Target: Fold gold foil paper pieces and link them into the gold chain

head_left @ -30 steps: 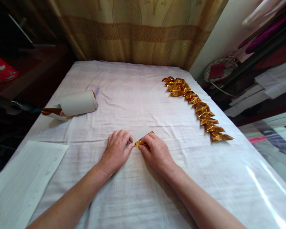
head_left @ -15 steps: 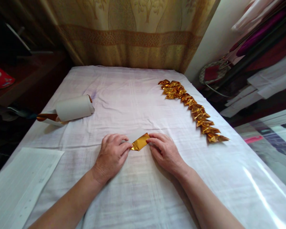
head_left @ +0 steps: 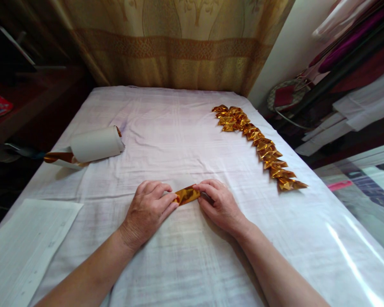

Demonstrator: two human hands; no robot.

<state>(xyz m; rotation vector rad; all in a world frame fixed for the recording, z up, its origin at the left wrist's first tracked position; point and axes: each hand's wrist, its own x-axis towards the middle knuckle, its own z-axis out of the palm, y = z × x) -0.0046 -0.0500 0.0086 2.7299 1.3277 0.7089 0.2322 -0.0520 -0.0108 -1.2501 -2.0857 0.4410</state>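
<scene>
One folded gold foil strip (head_left: 187, 195) lies on the white cloth (head_left: 179, 128) at the near middle of the table, slanted a little so that its right end sits farther from the person. Only its middle stretch shows. Both ends vanish beneath fingertips, so how it is folded there cannot be made out, and glare on the foil blurs its creases.

The left hand (head_left: 147, 211) rests palm down on the cloth, knuckles up. Its fingers are curled forward and closed onto the strip's left end, and the thumb is tucked out of sight below them. The right hand (head_left: 220, 204) mirrors it from the other side, with its fingers bent and closed over the right end. Whether its thumb is under the foil cannot be told. Both forearms run out of the lower edge of the picture.

Farther back on the right, a row of folded gold pieces (head_left: 259, 145) runs diagonally across the cloth, each overlapping the next, so single pieces are hard to separate. On the left, well apart from the hands, a white roll (head_left: 96, 145) lies on its side with a gold tail trailing off its far end toward the table edge.

A sheet of paper (head_left: 28, 243) at the near left corner is cut off by the frame. A clear plastic sheet (head_left: 355, 256) shines over the near right. A patterned gold curtain (head_left: 173, 47) hangs behind the table.
</scene>
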